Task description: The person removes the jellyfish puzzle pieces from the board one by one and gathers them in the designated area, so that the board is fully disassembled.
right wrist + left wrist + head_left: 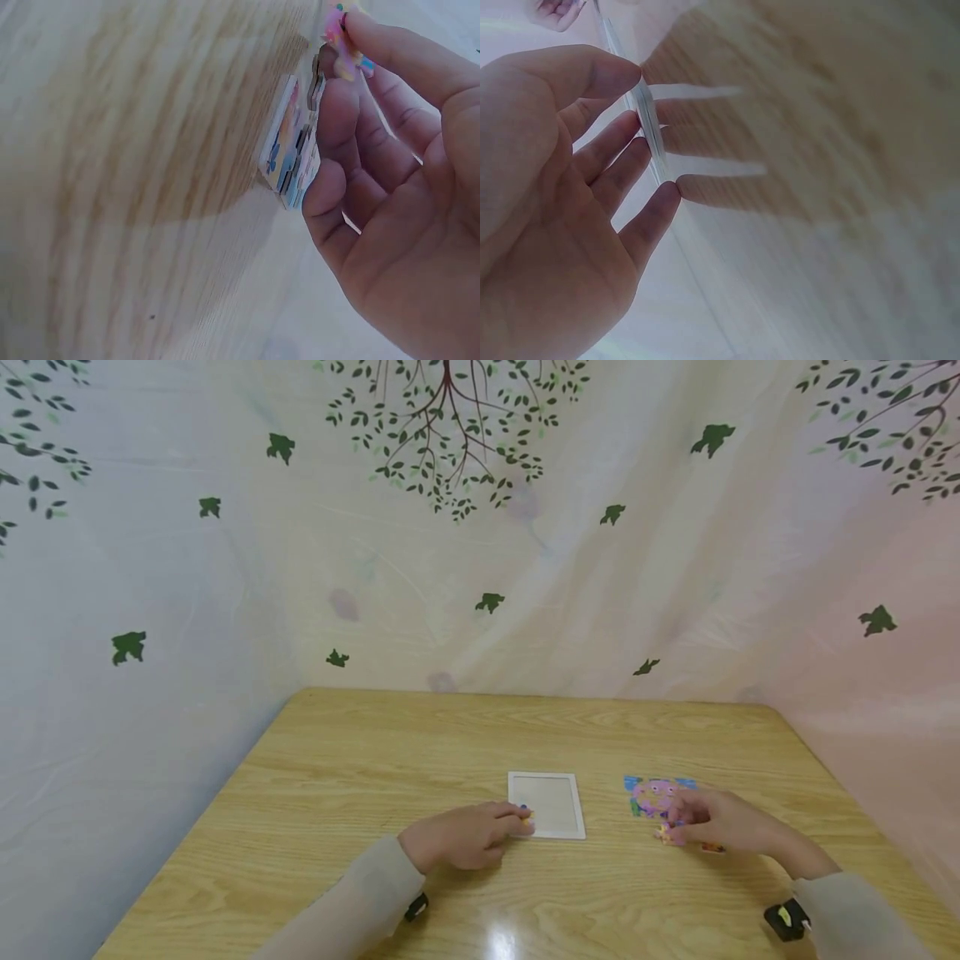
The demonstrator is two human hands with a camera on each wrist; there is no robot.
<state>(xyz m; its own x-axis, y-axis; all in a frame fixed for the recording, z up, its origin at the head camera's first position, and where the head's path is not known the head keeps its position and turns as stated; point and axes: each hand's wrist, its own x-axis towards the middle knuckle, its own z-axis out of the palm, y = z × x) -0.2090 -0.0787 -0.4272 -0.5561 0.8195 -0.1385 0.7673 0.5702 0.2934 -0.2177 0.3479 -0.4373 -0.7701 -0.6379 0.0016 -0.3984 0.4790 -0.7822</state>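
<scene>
My right hand (727,822) pinches a small pink and yellow puzzle piece (341,41) between thumb and fingertips. Just beyond it lies a group of puzzle pieces (648,797) with a pink cartoon figure on blue and green, partly covered by the hand. From the side, in the right wrist view, the flat pieces (289,169) look layered. My left hand (468,837) reaches over the near left corner of a white-rimmed puzzle frame (580,814). Its fingertips touch the frame's edge (651,124). A small yellow and blue piece (527,816) shows at those fingertips.
The frame and pieces lie on a wood-grain table (420,739). Another small orange-red piece (712,848) lies below the right hand. A pale curtain (420,635) with leaf and bird prints hangs along the table's back and sides.
</scene>
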